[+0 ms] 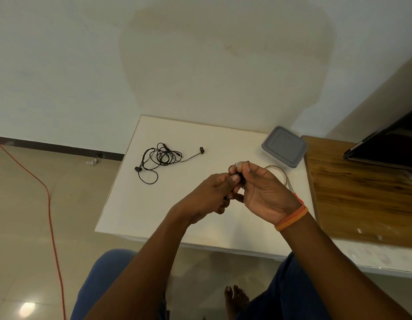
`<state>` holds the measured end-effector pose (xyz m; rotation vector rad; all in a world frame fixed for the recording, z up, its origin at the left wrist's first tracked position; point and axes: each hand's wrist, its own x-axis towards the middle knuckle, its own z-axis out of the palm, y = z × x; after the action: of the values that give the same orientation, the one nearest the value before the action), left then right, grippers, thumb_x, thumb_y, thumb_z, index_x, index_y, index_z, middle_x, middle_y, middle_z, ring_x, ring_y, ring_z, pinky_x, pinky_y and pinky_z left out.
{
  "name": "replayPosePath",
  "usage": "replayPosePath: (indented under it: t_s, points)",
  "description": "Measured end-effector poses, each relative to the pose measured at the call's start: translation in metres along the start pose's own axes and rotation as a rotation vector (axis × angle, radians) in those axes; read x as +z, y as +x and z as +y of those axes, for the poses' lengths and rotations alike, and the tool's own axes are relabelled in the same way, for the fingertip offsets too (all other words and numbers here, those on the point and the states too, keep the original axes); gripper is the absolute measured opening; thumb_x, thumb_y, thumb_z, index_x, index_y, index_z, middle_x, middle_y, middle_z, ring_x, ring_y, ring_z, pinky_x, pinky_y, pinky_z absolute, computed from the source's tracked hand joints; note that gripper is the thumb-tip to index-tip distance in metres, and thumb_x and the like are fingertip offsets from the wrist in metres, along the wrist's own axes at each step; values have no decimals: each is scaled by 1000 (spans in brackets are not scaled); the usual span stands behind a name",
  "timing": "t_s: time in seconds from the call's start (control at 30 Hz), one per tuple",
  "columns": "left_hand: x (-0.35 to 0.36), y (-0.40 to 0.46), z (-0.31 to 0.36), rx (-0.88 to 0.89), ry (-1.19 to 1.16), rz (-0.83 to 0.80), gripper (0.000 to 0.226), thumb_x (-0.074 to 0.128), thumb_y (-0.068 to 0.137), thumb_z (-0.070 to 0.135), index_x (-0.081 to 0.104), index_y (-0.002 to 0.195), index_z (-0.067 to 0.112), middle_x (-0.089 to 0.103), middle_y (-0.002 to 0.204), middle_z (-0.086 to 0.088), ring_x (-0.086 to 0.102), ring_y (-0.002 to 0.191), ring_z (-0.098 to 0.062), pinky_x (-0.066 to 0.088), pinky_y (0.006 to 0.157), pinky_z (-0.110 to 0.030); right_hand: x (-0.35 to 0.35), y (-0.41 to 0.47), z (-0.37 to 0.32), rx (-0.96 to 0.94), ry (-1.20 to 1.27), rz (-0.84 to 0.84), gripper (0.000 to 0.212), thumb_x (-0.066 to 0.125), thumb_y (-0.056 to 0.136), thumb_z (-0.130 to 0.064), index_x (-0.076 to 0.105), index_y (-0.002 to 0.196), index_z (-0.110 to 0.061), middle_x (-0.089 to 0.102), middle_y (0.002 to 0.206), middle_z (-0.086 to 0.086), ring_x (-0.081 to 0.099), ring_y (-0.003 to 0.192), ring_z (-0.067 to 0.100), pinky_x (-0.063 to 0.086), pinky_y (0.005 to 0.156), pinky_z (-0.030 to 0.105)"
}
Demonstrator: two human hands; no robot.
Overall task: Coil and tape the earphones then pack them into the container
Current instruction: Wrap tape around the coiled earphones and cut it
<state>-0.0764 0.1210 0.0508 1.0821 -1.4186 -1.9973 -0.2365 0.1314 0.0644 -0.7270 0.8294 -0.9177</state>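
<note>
Black earphones [162, 158] lie loosely tangled on the white table [131, 204], left of centre toward the far edge; one earbud sits at the left of the tangle, the other is stretched out to the right. Open tabletop surrounds the tangle on all sides; the table's left and near edges drop to tiled floor.

Container [284, 146]: square, clear, grey lid on, at the far right corner of the table, close to the seam with the wooden surface [361, 192]. A roll of clear tape [278, 172] lies just in front of it, partly hidden by the right hand.

No legible writing or brand on anything.

Both hands are raised over the table's middle, fingertips meeting. Left hand [209, 197]: fingers curled, thumb and forefinger pinching a small dark bundle [239, 177]. Right hand [262, 190]: fingers curled around the same bundle from the other side; orange wristbands [291, 218] on that wrist. What the bundle is cannot be told; mostly hidden.

An orange cable [49, 204] runs across the floor at left.
</note>
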Motion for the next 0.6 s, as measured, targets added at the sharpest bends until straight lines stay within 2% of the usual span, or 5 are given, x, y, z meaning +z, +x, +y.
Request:
replayPosePath:
  t_s: [0.07,0.17,0.27,0.37,0.6]
  points:
    - [2,0,0,-4,-26,11,36,37,105,39,43,81,13,25,68,-1,20,56,-13,22,49,-22,2,-1,0,0,-32,29,39,83,68,-44,60,84,-16,63,107,2,53,100,25,51,86,44]
    - [3,1,2,-41,-158,67,37,35,105,41,42,80,16,26,68,1,20,56,-12,22,49,-22,6,-6,-2,-19,-150,139,15,75,73,-38,73,79,-25,69,110,0,56,120,27,43,99,52]
    - [0,4,3,-106,-301,140,35,34,105,36,44,77,18,29,66,2,19,56,-13,19,51,-26,2,-8,-1,-22,-206,399,19,72,74,-32,75,89,-21,73,106,3,62,113,28,52,88,47]
    - [2,6,2,-172,-424,186,30,31,100,25,44,74,17,29,63,3,17,55,-13,15,53,-28,-1,-10,4,6,-169,569,17,68,87,-22,71,100,-12,73,101,7,68,96,26,58,73,37]
    - [0,1,2,-94,-216,107,27,37,105,30,48,87,13,34,67,4,25,55,-10,25,53,-25,13,-8,14,3,-397,644,12,68,89,-20,72,96,-10,73,90,7,70,80,19,55,57,26]
